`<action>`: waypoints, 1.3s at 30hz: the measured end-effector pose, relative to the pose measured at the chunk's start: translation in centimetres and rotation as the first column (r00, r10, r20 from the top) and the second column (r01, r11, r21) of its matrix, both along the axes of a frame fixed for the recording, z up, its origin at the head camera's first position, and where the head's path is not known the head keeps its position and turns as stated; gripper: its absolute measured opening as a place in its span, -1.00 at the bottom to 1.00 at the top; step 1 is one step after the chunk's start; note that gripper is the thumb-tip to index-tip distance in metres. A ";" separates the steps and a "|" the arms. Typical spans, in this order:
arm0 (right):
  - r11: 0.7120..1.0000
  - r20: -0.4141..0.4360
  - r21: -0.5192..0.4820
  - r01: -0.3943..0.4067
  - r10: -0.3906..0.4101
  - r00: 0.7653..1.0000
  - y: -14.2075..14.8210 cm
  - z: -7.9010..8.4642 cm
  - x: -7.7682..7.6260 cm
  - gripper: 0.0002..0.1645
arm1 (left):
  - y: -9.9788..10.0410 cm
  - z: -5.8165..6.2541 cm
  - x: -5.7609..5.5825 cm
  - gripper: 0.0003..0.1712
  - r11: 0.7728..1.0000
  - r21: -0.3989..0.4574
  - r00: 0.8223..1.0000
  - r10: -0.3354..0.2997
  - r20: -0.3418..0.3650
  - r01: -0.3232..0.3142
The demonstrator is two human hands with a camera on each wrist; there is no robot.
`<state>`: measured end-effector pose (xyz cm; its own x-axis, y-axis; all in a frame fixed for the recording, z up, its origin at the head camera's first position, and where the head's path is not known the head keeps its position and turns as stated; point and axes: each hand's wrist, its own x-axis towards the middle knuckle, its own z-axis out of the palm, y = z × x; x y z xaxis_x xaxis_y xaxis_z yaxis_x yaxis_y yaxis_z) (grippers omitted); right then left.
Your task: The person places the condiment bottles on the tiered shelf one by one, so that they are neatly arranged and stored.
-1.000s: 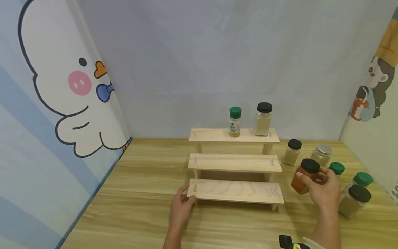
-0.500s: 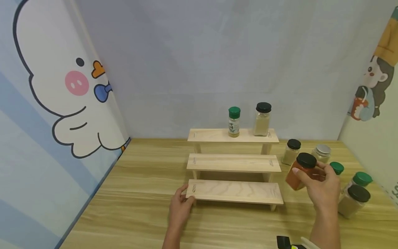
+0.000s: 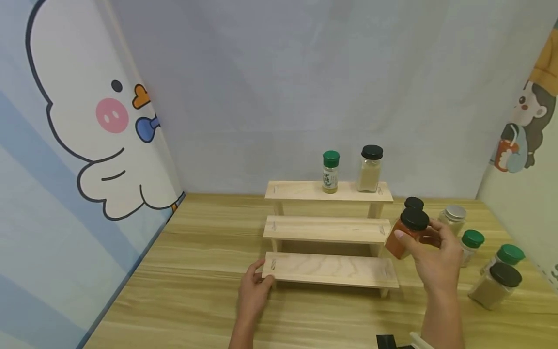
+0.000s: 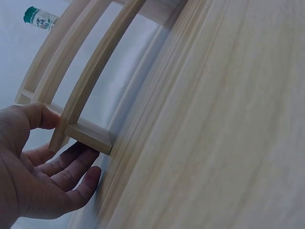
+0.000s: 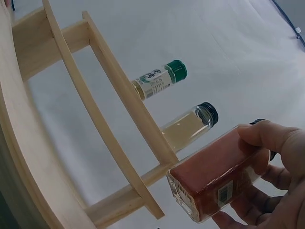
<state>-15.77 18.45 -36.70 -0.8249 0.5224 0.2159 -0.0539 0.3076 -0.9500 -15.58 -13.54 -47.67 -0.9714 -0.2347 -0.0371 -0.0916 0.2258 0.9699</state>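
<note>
My right hand (image 3: 438,264) grips a square glass spice jar (image 3: 398,238) of red powder with a black lid. The jar is tilted and raised beside the right end of the middle step of a three-tier wooden shelf rack (image 3: 329,269). In the right wrist view the thumb lies along the jar (image 5: 214,176) near its lid, with fingers round the far side. At the rack's lower left corner, my left hand (image 3: 254,291) holds the end of the bottom step. Its thumb is by the board (image 4: 90,71) and its fingers reach behind the short support (image 4: 90,136).
On the top step stand a green-capped shaker (image 3: 330,174) and a black-lidded jar (image 3: 369,169) of pale powder. Right of the rack are a silver-lidded jar (image 3: 453,218), green-capped shakers (image 3: 468,249) and a black-lidded jar (image 3: 492,291). Another black-lidded jar (image 3: 413,202) is partly hidden behind the red one.
The right hand has lifted the red jar off the table and carried it left towards the rack, tilting it. The left hand stays at the rack's corner.
</note>
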 end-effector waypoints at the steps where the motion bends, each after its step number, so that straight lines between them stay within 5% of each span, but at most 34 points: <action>1: 1.000 -0.015 0.000 -0.006 0.006 1.000 -0.3 0.0 0.0 -0.35 | 0.0 0.0 0.0 -0.36 1.000 0.000 1.000 -0.001 0.001 0.001; 21: 0.961 -0.168 -0.089 -0.261 0.244 0.955 -4.9 0.0 -0.5 -0.43 | -0.1 0.2 0.1 -0.34 1.000 0.015 1.000 -0.010 0.004 0.009; 39: 0.880 -0.342 -0.058 -0.471 0.425 0.838 -7.9 -0.5 -2.9 -0.47 | 0.0 0.1 0.0 -0.33 1.000 -0.010 1.000 -0.008 -0.001 0.008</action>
